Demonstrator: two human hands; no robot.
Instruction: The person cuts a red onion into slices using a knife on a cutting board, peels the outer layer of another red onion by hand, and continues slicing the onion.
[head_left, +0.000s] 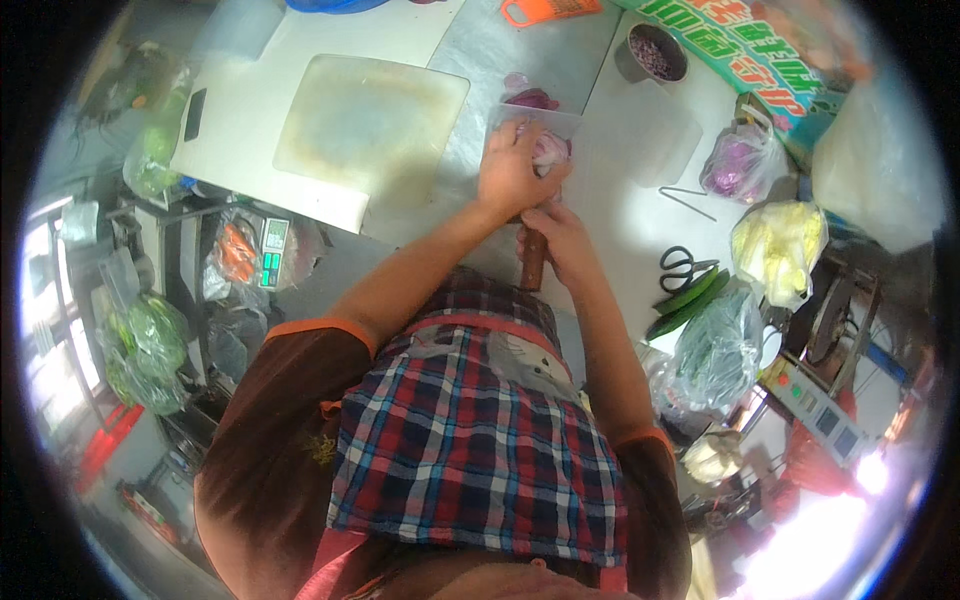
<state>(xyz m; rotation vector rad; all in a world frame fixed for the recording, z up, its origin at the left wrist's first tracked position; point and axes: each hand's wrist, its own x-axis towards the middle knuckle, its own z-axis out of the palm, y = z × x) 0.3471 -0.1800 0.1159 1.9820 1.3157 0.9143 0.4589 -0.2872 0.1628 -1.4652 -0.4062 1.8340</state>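
Over a clear plastic container (574, 120) in front of me, my left hand (514, 165) spreads its fingers and thumb around pale purple red onion (551, 148). Just below it, my right hand (559, 229) grips a brown handle (532, 262), which looks like wood. The handle points toward my body; whatever it is fixed to is hidden under my hands. Beyond the container's far rim lie more red onion pieces (531, 97) on the metal-topped surface.
A worn cutting board (371, 120) lies at left. To the right are a pot of chopped purple food (656, 56), bagged purple vegetable (739, 169), black-handled scissors (679, 270), cucumbers (686, 300) and bagged cabbage (780, 251). A digital scale (274, 251) is below the table's left edge.
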